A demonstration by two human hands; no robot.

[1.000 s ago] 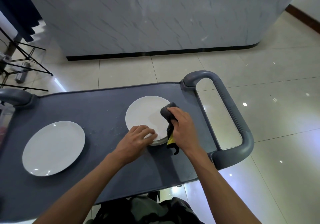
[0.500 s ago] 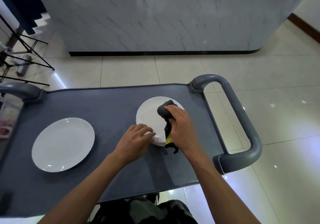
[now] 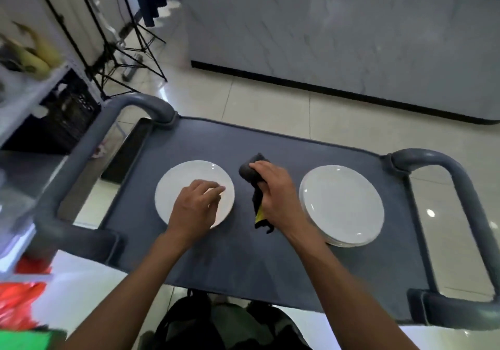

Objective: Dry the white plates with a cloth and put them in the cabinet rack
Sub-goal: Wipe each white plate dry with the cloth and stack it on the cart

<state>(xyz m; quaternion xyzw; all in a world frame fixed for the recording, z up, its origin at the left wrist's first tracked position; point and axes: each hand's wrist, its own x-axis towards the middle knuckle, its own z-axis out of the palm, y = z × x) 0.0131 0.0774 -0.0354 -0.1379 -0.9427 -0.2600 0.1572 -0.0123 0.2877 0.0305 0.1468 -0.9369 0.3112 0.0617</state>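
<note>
Two lots of white plates lie on a grey cart top (image 3: 243,263). A single plate (image 3: 178,184) lies at the left, and my left hand (image 3: 194,209) rests on it with loosely bent fingers. A stack of plates (image 3: 343,203) sits at the right, untouched. Between them my right hand (image 3: 276,195) grips a dark cloth (image 3: 250,171) with a yellow tag, held just above the cart surface.
The cart has thick grey handles at its left end (image 3: 81,160) and right end (image 3: 470,200). A shelf with bananas (image 3: 32,51) and a black crate (image 3: 67,111) stands at the left. Black tripod legs (image 3: 121,51) and a marble counter (image 3: 351,38) lie beyond.
My left hand left the right stack's rim and moved onto the left plate. My right hand carried the cloth off the stack to the gap between the plates. The view swung left.
</note>
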